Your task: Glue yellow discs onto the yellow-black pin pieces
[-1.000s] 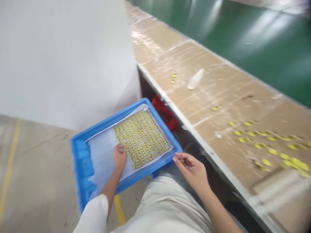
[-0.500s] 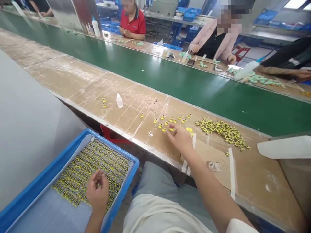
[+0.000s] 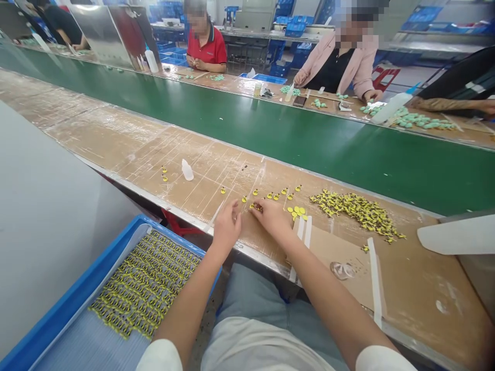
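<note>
My right hand is over the bench with its fingertips closed on small yellow-and-black pieces; their exact number is hidden. To its left, my left hand hovers near the bench's front edge, fingers curved and apart, with nothing visible in them. Just beyond both hands, several small yellow discs with dark upright parts stand in loose rows. Plain yellow discs lie right of my right hand. Farther right is a heap of yellow-and-black pieces.
A blue tray at lower left holds rows of yellow-and-black pieces. A small white bottle stands on the bench. Beyond runs a green conveyor belt, with co-workers seated across it. A taped cardboard sheet lies at right.
My left hand has moved from over the tray up to the bench, beside my right. My right hand has shifted slightly left and gathered up pieces from the near row.
</note>
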Tool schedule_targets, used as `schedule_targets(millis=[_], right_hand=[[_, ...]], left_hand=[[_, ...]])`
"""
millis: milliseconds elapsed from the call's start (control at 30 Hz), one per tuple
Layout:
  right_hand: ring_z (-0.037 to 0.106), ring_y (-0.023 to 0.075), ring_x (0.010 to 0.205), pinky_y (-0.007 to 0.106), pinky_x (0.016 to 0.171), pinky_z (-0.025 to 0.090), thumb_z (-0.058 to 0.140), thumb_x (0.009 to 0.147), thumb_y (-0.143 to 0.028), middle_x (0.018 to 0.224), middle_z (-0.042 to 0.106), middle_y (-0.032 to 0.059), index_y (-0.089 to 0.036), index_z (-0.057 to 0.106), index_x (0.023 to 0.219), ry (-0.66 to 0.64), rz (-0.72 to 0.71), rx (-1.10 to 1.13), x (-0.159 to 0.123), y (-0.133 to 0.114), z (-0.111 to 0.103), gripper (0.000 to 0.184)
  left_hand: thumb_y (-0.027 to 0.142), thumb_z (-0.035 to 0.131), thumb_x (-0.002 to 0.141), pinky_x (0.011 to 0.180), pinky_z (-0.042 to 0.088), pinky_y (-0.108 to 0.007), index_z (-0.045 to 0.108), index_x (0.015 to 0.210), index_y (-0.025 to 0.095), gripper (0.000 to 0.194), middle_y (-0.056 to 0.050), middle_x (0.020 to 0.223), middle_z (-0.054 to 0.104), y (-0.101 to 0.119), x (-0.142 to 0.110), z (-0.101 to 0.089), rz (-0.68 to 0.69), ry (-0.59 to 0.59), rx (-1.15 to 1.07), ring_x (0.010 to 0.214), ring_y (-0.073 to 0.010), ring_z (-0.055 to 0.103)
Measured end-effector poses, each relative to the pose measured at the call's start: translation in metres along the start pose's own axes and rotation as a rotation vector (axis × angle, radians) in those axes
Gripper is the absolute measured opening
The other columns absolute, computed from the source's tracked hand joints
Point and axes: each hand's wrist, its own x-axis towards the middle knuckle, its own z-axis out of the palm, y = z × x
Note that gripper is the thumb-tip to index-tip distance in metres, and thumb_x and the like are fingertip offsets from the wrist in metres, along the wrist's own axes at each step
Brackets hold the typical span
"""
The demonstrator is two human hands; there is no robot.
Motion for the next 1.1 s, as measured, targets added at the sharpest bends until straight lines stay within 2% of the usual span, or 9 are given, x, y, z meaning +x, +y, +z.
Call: schedule_targets(millis=[100,233,400,567,733,800,867,933,1100], right_hand=[[0.068,0.0232,0.092,0.031,0.083,0.048,0.068,0.090,-0.027,0.096,0.075,0.0078,-0.020,0.075,0.098,-0.008,-0.008,0.049,0.003,0.000,0.002,0.014],[0.069,0.0233,0.088,0.032,0.083,0.049,0.066,0.088,-0.023,0.091,0.076,0.0064,-0.022,0.077,0.090,-0.006,0.007,0.148,0.005,0.000,0.001,0.011],[0.071,0.0262,0.084,0.038,0.082,0.053,0.067,0.084,-0.029,0.086,0.077,0.0073,-0.022,0.078,0.088,0.066,0.121,0.327,-0.006,0.010,-0.003,0.014],[0.072,0.0220,0.064,0.034,0.065,0.061,0.069,0.081,-0.054,0.075,0.076,0.0065,-0.016,0.077,0.094,0.079,0.244,0.637,-0.034,0.015,-0.011,0.041],[0.073,0.0216,0.062,0.035,0.061,0.065,0.073,0.072,-0.066,0.079,0.076,0.0090,-0.014,0.076,0.093,0.094,0.310,0.828,-0.065,0.003,-0.013,0.056],[0.072,0.0215,0.061,0.035,0.061,0.066,0.078,0.068,-0.063,0.079,0.076,0.0090,-0.015,0.076,0.091,0.086,0.354,0.867,-0.076,-0.002,-0.012,0.052],[0.073,0.0227,0.061,0.036,0.061,0.067,0.085,0.061,-0.058,0.081,0.077,0.0087,-0.018,0.077,0.087,0.079,0.441,0.891,-0.086,-0.004,-0.009,0.049],[0.074,0.0254,0.064,0.038,0.064,0.068,0.088,0.057,-0.056,0.083,0.076,0.0089,-0.022,0.078,0.089,0.068,0.522,0.874,-0.095,-0.006,-0.004,0.048],[0.074,0.0374,0.094,0.045,0.084,0.062,0.090,0.058,-0.051,0.106,0.074,0.0200,-0.028,0.078,0.096,0.103,0.541,0.814,-0.104,-0.005,0.022,0.046]], left_hand=[[0.011,0.063,0.084,0.098,0.051,-0.041,0.059,0.125,0.019,0.042,-0.011,0.117,0.071,-0.006,0.032,0.021,-0.038,-0.031,0.012,0.106,-0.0247,0.066],[0.013,0.064,0.085,0.094,0.052,-0.039,0.063,0.120,0.019,0.036,-0.011,0.114,0.072,-0.010,0.048,0.038,-0.125,-0.027,0.032,0.103,-0.0238,0.068],[0.019,0.069,0.084,0.097,0.049,-0.040,0.069,0.112,0.021,0.028,-0.010,0.107,0.074,-0.006,0.048,0.047,-0.194,-0.020,0.067,0.104,-0.0246,0.066],[0.019,0.068,0.084,0.104,0.042,-0.048,0.073,0.103,0.020,0.020,-0.013,0.103,0.074,-0.002,0.051,0.053,-0.232,0.003,0.015,0.111,-0.0299,0.063],[0.019,0.070,0.085,0.099,0.050,-0.044,0.067,0.121,0.022,0.036,-0.010,0.103,0.077,0.002,0.037,0.040,-0.264,0.067,-0.188,0.102,-0.0246,0.071],[0.022,0.071,0.086,0.092,0.056,-0.039,0.061,0.130,0.022,0.045,-0.008,0.100,0.078,0.001,0.011,0.019,-0.299,0.128,-0.259,0.095,-0.0216,0.074],[0.027,0.072,0.085,0.085,0.059,-0.036,0.057,0.134,0.019,0.052,-0.008,0.095,0.079,-0.004,-0.031,-0.011,-0.399,0.212,-0.322,0.091,-0.0210,0.075],[0.032,0.078,0.078,0.085,0.059,-0.035,0.061,0.129,0.018,0.055,-0.008,0.093,0.079,-0.015,-0.086,-0.049,-0.606,0.304,-0.436,0.091,-0.0218,0.076],[0.039,0.080,0.075,0.080,0.057,-0.034,0.074,0.098,0.017,0.033,-0.008,0.088,0.078,-0.046,-0.251,-0.151,-0.967,0.505,-0.229,0.084,-0.0214,0.074]])
